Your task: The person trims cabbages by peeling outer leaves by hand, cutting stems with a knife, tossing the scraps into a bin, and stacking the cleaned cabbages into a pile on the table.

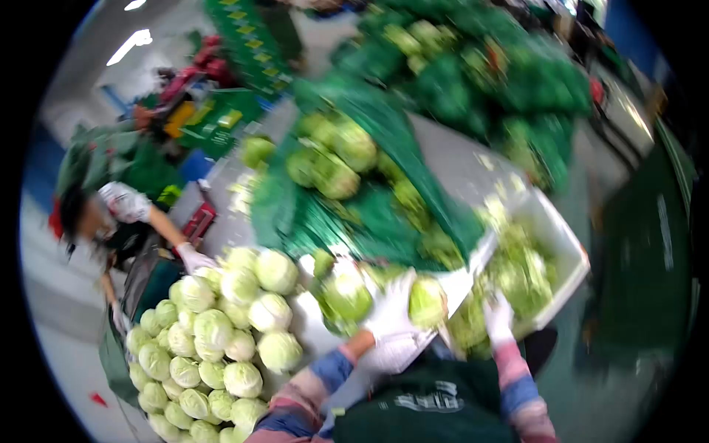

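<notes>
My left hand [395,314], in a white glove, grips a trimmed pale green cabbage [428,303] from its left side on the white work surface. Just left of that hand sits a leafier cabbage [346,297] with dark outer leaves. My right hand [499,317], also gloved, is closed over the white bin [565,284] of loose cabbage leaves [521,269]. A small dark thing shows at its fingertips, too blurred to name. Ahead of both hands lies an opened green mesh sack [317,221] with several untrimmed cabbages [336,159] in it.
A large heap of trimmed cabbages [214,332] lies to my left. Beside it another person [129,203] reaches a gloved hand [196,258] to the heap. Full green sacks [450,88] are piled at the back right. A dark green panel [642,258] stands at the far right.
</notes>
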Available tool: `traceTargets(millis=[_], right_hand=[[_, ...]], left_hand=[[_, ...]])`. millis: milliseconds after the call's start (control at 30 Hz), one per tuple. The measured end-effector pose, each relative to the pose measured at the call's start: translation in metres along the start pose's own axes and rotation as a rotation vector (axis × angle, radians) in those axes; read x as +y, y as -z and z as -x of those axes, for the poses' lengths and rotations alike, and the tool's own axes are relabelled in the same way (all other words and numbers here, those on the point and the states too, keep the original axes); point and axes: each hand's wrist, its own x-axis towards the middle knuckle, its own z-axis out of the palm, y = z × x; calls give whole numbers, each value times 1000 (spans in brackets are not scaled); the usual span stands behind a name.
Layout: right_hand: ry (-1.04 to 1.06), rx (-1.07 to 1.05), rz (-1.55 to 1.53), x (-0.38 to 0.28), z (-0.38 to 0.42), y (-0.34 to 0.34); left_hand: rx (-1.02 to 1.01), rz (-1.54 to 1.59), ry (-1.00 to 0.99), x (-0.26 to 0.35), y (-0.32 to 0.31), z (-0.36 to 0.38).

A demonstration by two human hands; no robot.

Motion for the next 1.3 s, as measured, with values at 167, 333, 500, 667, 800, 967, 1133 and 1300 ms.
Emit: traceTargets(millis=[167, 333, 500, 667, 800, 967, 1133, 1300], right_hand=[[-67, -16, 158, -46, 59, -12], [169, 36, 183, -38, 70, -25], [230, -31, 291, -46, 72, -21], [85, -101, 300, -46, 61, -27], [54, -200, 231, -49, 56, -21], [45, -182, 299, -62, 61, -20], [22, -238, 323, -55, 47, -21], [-73, -346, 334, -54, 22, -18]], left_hand=[[-18, -67, -17, 31, -24, -10], [-58, 13, 113, 29, -30, -15], [-28, 3, 196, 34, -27, -21], [11, -55, 179, 31, -38, -25], [19, -25, 142, 24, -37, -23], [3, 35, 188, 25, -35, -27], [-14, -58, 215, 31, -34, -30], [41, -13, 291, 35, -41, -29]])
